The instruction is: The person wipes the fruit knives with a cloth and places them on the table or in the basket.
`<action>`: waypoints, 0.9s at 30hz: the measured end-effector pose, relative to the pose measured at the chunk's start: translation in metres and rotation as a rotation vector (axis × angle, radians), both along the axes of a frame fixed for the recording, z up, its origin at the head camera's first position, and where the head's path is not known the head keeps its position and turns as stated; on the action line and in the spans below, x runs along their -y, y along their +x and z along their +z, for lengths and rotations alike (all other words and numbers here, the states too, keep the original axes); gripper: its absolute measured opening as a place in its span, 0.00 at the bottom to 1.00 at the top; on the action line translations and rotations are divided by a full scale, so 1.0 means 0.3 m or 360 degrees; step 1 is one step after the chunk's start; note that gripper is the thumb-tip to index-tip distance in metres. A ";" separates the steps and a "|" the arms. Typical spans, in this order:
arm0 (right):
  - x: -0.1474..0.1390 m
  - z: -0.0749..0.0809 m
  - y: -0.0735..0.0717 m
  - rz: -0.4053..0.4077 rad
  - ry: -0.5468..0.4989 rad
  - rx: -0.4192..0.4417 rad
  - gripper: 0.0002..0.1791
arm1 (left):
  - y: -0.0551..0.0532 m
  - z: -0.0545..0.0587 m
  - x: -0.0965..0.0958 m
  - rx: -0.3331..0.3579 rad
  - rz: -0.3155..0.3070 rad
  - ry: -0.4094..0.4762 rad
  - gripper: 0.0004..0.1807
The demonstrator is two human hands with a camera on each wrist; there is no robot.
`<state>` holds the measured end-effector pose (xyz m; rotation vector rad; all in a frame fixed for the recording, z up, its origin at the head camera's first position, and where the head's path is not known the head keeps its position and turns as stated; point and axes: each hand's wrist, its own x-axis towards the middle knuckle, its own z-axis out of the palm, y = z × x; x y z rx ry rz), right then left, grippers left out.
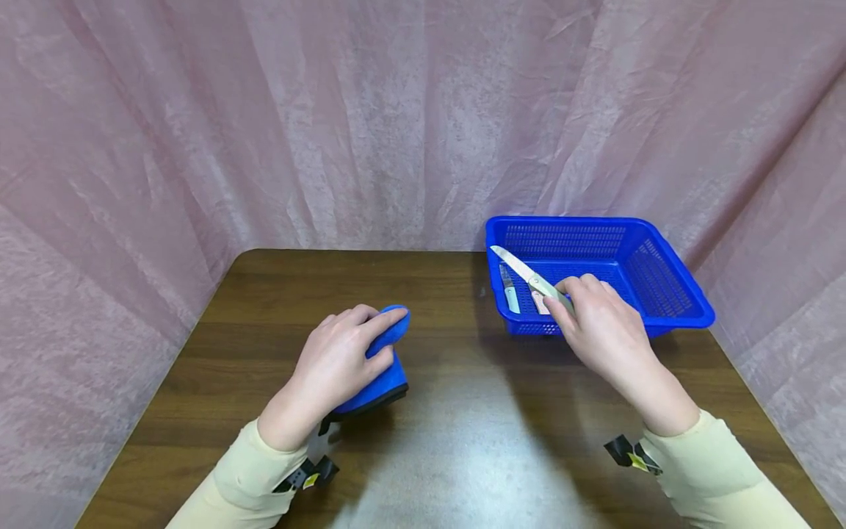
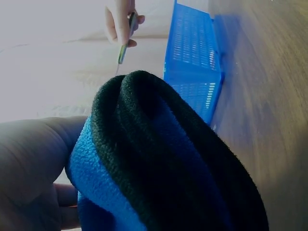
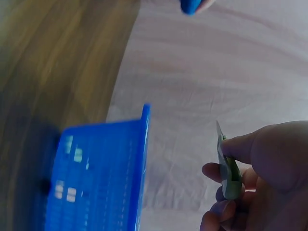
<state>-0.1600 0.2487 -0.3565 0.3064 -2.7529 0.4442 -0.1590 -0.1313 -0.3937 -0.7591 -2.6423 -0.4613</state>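
My right hand (image 1: 604, 323) grips a knife with a pale green handle (image 1: 543, 285) above the left part of a blue plastic basket (image 1: 681, 322). Its blade points up and left; in the right wrist view the thumb presses along the handle (image 3: 231, 180). Inside the basket lie a knife with a pale mint handle (image 1: 512, 299) and a pinkish-handled one (image 1: 540, 302), partly hidden. On the left, my left hand (image 1: 337, 360) holds a folded blue cloth with black edging (image 1: 380, 386) just over the table. The cloth's black folds (image 2: 144, 144) fill the left wrist view.
The brown wooden table (image 1: 436, 455) runs up to a pink curtain (image 1: 396, 125) behind and at both sides. The basket stands at the table's back right, its perforated walls rising around the knives.
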 end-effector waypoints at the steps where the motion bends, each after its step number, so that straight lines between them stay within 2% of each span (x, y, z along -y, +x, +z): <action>1: -0.011 0.003 -0.011 -0.0021 0.0010 0.0023 0.17 | 0.000 0.000 0.000 -0.0002 -0.0001 -0.0001 0.31; 9: -0.100 0.004 -0.108 -0.0181 0.0028 0.0172 0.20 | 0.000 -0.007 -0.002 -0.0010 -0.0011 -0.0013 0.31; 15: -0.141 0.001 -0.174 -0.0240 0.0066 0.0265 0.22 | 0.000 -0.015 -0.002 -0.0021 -0.0020 -0.0014 0.30; 27: -0.172 -0.058 -0.282 -0.0300 0.0165 0.0495 0.21 | 0.005 -0.025 -0.001 -0.0030 -0.0019 -0.0032 0.30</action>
